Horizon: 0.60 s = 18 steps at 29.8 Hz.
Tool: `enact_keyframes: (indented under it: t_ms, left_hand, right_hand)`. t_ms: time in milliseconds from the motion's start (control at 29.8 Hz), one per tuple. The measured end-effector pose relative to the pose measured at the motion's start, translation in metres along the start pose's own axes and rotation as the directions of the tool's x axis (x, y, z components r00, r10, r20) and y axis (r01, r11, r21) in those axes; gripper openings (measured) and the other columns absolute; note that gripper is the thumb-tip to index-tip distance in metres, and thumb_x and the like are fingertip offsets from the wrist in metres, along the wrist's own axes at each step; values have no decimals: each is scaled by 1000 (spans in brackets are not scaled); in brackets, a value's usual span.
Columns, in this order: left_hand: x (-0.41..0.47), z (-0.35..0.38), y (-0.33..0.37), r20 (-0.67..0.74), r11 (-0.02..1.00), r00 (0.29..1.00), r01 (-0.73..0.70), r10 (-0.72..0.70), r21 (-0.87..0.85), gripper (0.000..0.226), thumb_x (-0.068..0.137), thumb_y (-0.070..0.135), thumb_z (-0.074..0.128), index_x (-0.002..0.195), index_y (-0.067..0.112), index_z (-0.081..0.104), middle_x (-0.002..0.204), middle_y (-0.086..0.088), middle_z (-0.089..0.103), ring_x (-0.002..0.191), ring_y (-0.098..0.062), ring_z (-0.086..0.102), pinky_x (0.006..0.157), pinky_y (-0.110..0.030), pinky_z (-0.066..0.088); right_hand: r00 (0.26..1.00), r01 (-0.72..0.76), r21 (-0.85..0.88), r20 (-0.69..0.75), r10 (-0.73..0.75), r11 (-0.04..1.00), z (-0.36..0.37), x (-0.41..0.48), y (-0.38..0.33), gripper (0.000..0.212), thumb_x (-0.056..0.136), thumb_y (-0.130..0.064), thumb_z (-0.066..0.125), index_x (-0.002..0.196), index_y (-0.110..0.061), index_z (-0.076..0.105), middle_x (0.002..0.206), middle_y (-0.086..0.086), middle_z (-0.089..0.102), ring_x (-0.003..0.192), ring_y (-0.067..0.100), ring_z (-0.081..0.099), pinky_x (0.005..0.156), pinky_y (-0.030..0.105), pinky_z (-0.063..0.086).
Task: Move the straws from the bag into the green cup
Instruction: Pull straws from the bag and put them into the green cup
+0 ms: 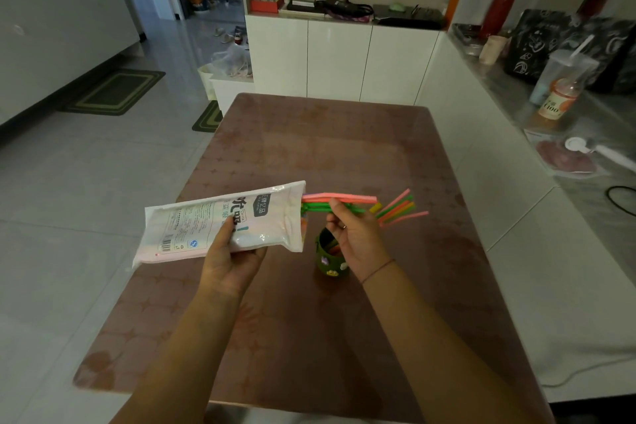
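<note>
**Straws halfway out of the bag, above the green cup**

The left hand (230,260) grips the white straw bag (220,222) from below, holding it nearly level above the brown desk (309,155), its open mouth facing right. The right hand (354,237) pinches a bundle of coloured straws (347,204) jutting out of that mouth, their far ends fanning out to the right. The green cup (328,260) stands on the desk just under the right hand, with a few straws already inside.
</note>
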<state>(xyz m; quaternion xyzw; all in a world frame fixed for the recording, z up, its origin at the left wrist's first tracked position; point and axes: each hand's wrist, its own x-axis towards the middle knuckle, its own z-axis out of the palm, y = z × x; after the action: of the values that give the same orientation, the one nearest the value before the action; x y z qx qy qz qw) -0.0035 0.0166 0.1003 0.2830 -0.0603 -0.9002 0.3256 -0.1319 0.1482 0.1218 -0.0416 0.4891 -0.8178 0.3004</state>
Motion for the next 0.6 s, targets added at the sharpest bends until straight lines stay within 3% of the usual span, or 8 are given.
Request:
enact_keyframes:
  t_ms: [168, 369, 470, 604]
  left_hand:
    - [1, -6, 7, -27, 999, 999, -23, 22, -24, 49, 90, 10, 60, 137, 19, 48, 121, -8, 68, 110, -26, 65, 79, -50, 56]
    - [1, -5, 1, -17, 1000, 1000, -5, 5, -13, 43, 90, 9, 59, 131, 19, 50, 118, -8, 69, 111, -26, 65, 81, -53, 54]
    - [2, -5, -4, 6, 1000, 1000, 9, -9, -4, 39, 90, 9, 58, 128, 18, 51, 126, -8, 65, 116, -25, 62, 85, -54, 51]
    - [3, -8, 0, -1, 1000, 1000, 0, 0, -1, 35, 90, 9, 59, 123, 18, 53, 119, -8, 68, 112, -25, 64, 81, -51, 54]
  right_hand:
    - [997, 75, -26, 26, -74, 997, -8, 4, -19, 14, 88, -2, 57, 77, -8, 65, 55, -4, 59, 53, 7, 55, 52, 18, 49]
    - [995, -5, 2, 102, 5, 1000, -2, 0, -16, 17, 88, -2, 56, 100, -7, 66, 67, -2, 57, 61, 5, 54, 58, 15, 49]
    - [1000, -5, -41, 28, 6, 999, 1, -1, -12, 9, 86, -13, 62, 91, -10, 70, 64, -5, 57, 61, 6, 54, 58, 16, 49]
    - [993, 99, -119, -57, -107, 988, -3, 1, -21, 10, 85, -14, 64, 82, -6, 69, 56, -4, 60, 55, 8, 56, 54, 18, 49]
